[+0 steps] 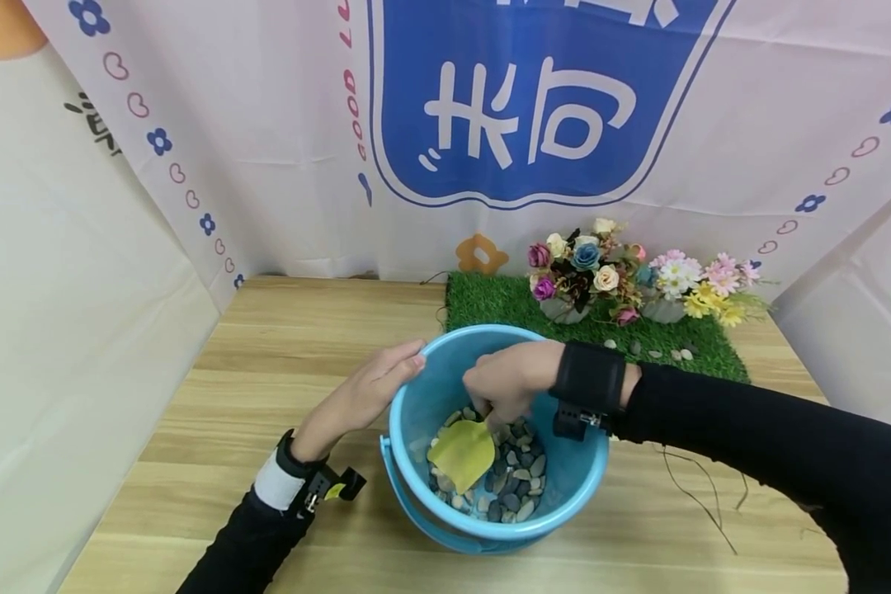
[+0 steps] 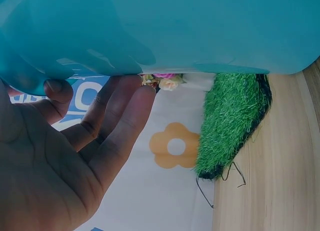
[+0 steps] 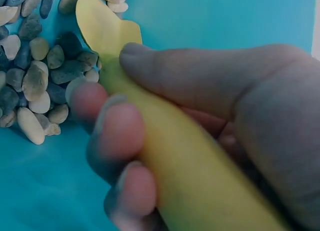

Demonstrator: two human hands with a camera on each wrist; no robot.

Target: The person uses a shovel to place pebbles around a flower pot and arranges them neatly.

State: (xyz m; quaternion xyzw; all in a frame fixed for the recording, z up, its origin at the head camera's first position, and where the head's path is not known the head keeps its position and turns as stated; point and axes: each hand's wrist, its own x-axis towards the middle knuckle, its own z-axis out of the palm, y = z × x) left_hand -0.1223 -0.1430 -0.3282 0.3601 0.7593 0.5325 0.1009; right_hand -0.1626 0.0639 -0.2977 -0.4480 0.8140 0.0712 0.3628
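A light blue bucket point(image 1: 581, 470) stands on the wooden table with grey, dark and pale pebbles point(image 1: 520, 474) over its bottom. Its rim is held by my left hand point(image 1: 371, 386) on the left side; the left wrist view shows the fingers point(image 2: 127, 123) meeting the bucket's edge. Inside the bucket, my right hand point(image 1: 506, 381) grips the handle of a small yellow shovel point(image 1: 464, 454). Its blade points down over the pebbles. In the right wrist view the thumb point(image 3: 170, 68) lies along the yellow handle point(image 3: 190, 166) and the other fingers curl round its far side.
Behind the bucket lies a green artificial grass mat point(image 1: 483, 301) with two pots of artificial flowers point(image 1: 586, 272) and several loose pebbles point(image 1: 676, 355). The bucket's handle point(image 1: 408, 503) hangs at its near side. A printed cloth point(image 1: 289, 165) hangs along the table's back edge.
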